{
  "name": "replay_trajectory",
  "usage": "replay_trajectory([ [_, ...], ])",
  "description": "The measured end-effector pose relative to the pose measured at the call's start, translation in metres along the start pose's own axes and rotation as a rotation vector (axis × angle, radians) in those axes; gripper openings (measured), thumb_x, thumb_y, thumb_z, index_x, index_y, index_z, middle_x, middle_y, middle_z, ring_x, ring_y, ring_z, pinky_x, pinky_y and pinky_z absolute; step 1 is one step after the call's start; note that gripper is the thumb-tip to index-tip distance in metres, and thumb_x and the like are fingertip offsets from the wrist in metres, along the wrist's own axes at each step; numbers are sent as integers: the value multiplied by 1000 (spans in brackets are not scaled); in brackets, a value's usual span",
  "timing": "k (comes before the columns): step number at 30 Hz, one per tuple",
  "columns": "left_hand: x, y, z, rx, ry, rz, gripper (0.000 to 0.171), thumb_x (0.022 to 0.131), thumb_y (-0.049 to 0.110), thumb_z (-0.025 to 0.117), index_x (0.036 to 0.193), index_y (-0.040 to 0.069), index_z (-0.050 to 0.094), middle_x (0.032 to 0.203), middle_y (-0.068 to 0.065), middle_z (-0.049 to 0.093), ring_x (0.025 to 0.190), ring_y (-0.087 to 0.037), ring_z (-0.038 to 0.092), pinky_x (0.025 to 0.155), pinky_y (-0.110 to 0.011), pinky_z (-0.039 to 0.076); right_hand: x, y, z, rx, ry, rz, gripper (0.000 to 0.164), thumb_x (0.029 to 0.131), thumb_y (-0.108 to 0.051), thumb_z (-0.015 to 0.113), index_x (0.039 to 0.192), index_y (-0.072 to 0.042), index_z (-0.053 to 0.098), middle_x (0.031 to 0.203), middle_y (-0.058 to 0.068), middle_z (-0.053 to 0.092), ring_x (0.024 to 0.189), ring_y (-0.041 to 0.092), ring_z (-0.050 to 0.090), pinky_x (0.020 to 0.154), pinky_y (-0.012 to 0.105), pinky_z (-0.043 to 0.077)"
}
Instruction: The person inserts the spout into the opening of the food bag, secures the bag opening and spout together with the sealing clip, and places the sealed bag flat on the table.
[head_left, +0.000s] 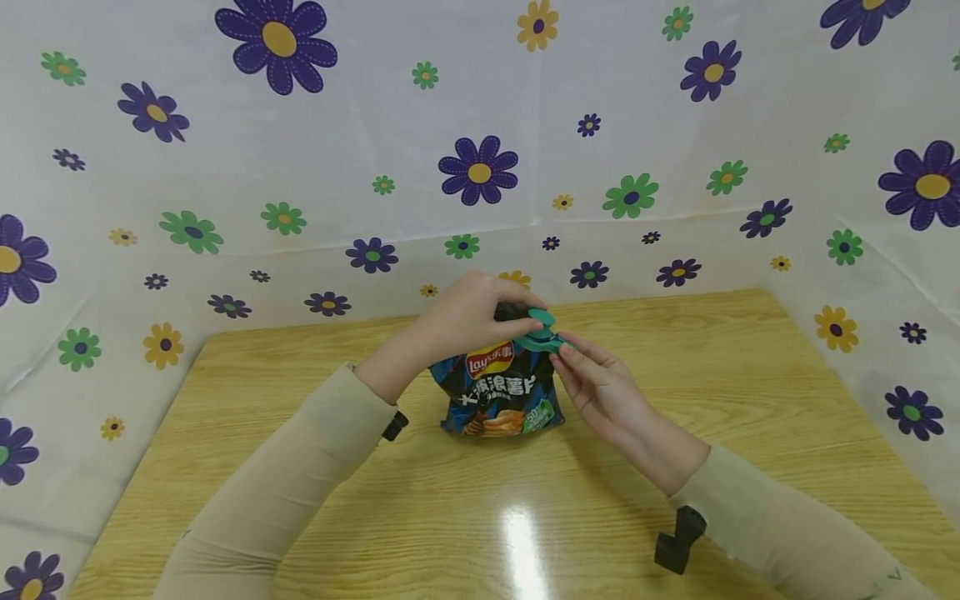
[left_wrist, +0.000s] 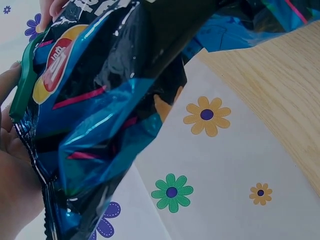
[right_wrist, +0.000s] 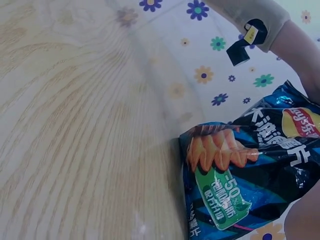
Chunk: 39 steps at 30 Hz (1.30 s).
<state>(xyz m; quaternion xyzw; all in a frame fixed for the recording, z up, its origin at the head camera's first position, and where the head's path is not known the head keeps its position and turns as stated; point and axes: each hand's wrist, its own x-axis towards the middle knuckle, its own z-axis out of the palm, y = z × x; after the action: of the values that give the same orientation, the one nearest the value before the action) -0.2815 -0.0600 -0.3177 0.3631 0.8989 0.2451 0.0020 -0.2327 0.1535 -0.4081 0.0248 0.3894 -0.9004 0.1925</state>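
A dark blue and black Lay's potato chip bag (head_left: 495, 387) stands upright on the table, with its front panel facing me. A teal bag clip (head_left: 534, 342) lies across the bag's top right edge. Reaching over the top from the left, my left hand (head_left: 472, 312) pinches the clip, thumb in front beside its round tab and fingers behind. From the right, my right hand (head_left: 611, 400) pinches the clip's right end between thumb and fingers. In the left wrist view the green clip (left_wrist: 26, 82) runs along the bag's crimped edge, with the left thumb against it.
A light wood table (head_left: 360, 517) lies under the bag, shiny at the front. Behind and at both sides hangs a white cloth (head_left: 480, 100) printed with purple, green and yellow flowers. Black wrist mounts (head_left: 678, 540) are strapped over the sleeves.
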Motion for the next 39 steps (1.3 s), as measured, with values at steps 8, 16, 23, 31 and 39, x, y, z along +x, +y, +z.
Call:
replay_trajectory([
  [8,1,-3,1,-18,13,-2,30,103,24,74,128,9,78,122,-8,81,102,-20,79,91,-35,64,2,-1,7,-19,71,-21,43,111,-1,47,94,-17,83,102,-2,75,91,2,76,91,11,59],
  [16,0,-5,0,-15,-24,18,40,97,24,81,132,8,75,123,-9,80,99,-19,78,90,-33,64,2,0,9,-12,100,-36,46,112,-1,45,92,-17,83,99,-3,75,87,1,76,89,10,59],
  [23,0,-6,-4,-14,-89,7,53,91,18,87,140,8,70,128,-11,77,108,-23,75,98,-37,63,2,1,8,3,101,-31,45,112,-1,45,93,-17,83,101,-3,76,88,1,76,89,10,59],
  [31,-1,-6,-6,-30,-105,26,53,92,16,85,141,5,68,128,-13,78,110,-24,77,99,-37,63,3,1,3,-71,42,-59,43,112,0,45,98,-18,81,102,-4,74,88,2,74,88,10,59],
  [39,-1,-8,-4,-34,-99,53,52,92,16,85,140,5,69,126,-12,78,109,-23,78,97,-34,64,7,-1,-7,-323,4,-169,51,107,7,52,96,-31,84,104,-12,76,93,3,73,91,16,61],
])
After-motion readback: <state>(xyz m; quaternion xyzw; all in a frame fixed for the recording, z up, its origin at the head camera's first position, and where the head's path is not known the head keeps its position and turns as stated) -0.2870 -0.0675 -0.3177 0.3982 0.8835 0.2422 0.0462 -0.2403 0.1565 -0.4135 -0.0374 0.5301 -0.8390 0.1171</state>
